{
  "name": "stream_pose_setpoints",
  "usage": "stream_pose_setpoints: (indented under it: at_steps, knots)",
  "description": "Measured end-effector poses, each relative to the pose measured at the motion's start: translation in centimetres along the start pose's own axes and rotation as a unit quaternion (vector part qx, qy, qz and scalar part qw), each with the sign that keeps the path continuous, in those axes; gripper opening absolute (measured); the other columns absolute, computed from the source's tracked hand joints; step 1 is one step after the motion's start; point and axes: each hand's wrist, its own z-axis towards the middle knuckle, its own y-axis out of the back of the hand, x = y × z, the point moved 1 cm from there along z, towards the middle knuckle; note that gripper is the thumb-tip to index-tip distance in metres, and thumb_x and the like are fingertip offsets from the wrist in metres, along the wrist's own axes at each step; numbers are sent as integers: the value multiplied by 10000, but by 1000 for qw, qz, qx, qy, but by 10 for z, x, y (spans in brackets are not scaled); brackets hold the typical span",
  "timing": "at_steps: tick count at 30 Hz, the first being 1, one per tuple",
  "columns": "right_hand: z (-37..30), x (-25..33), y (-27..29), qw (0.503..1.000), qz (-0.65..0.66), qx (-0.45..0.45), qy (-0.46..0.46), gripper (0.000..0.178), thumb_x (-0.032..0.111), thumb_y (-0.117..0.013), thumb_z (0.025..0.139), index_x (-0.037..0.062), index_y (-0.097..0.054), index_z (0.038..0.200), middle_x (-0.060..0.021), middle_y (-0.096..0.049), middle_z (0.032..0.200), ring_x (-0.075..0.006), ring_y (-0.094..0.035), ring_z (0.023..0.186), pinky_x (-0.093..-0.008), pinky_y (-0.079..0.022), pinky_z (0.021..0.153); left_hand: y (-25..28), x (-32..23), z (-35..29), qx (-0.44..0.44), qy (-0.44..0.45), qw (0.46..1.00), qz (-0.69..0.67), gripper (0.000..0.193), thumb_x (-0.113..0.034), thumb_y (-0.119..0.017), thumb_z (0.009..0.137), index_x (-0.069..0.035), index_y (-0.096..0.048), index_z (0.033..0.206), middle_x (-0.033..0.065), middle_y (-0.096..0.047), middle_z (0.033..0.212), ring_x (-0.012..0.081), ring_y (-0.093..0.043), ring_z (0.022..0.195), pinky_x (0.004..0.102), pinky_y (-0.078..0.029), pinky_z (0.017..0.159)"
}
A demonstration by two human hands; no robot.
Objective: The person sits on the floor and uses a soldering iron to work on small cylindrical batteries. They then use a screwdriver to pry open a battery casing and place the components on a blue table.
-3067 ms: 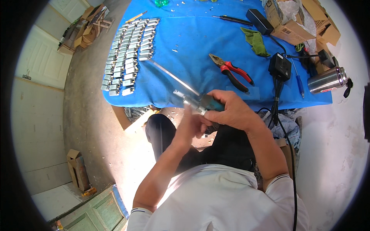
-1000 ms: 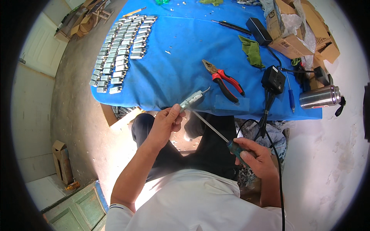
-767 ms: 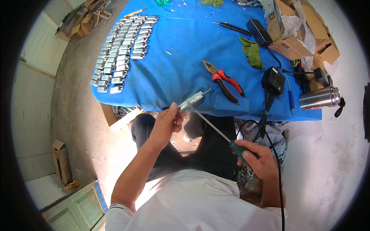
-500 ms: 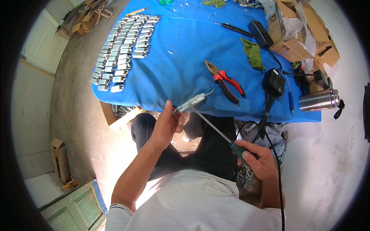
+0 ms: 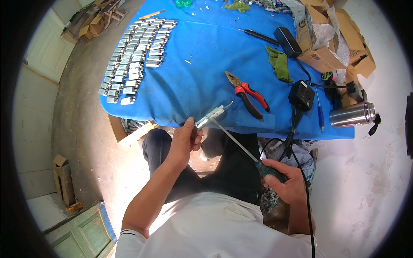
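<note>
My left hand point(image 5: 186, 138) pinches one end of a slim, pale metal part point(image 5: 209, 117) just off the table's front edge. From the part's far end sticks a thin bent tip. My right hand point(image 5: 285, 179) is wrapped round the dark green handle of a screwdriver point(image 5: 234, 140). The long shaft slants up to the left, and its end meets the side of the metal part. Past the part, pliers point(image 5: 248, 94) with red and black handles lie on the blue cloth point(image 5: 202, 56).
Rows of small metal parts point(image 5: 137, 56) cover the table's left side. To the right lie a black power socket point(image 5: 301, 95) with cables, a blue screwdriver point(image 5: 320, 112), a steel flask point(image 5: 352, 114), a green cloth point(image 5: 279, 63) and open cardboard boxes point(image 5: 320, 56). A black cable hangs beside my right forearm.
Both hands stay nearly in place, with the screwdriver shaft still against the metal part. The whole view has shifted slightly, and the table things appear a little farther left.
</note>
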Motion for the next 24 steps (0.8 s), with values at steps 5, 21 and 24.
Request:
stream_pose_setpoints:
  at_steps: [5, 21, 24]
  knots:
    - [1, 4, 0, 999, -28, -19, 26, 377, 37, -642, 800, 8, -630, 1175, -118, -682, 951, -137, -634, 793, -260, -498, 727, -2, -1, -3, -10, -25, 998, 52, 450, -464, -491, 960, -54, -543, 782, 2, -470, 643, 87, -402, 527, 235, -322, 473]
    - [4, 36, 7, 992, -120, 9, 48, 358, 40, -613, 819, 11, -628, 1176, -160, -691, 910, -180, -662, 759, -282, -503, 699, -6, -4, -6, -8, -96, 987, 131, 516, -475, -451, 978, -27, -562, 747, -8, -419, 562, 84, -373, 483, 232, -291, 461]
    - [4, 37, 7, 993, -112, 17, 30, 360, 44, -613, 823, 17, -628, 1181, -148, -692, 883, -167, -656, 722, -274, -500, 673, -5, -4, -5, -3, -93, 987, 133, 513, -469, -446, 982, -27, -566, 751, -8, -421, 559, 85, -380, 484, 238, -293, 458]
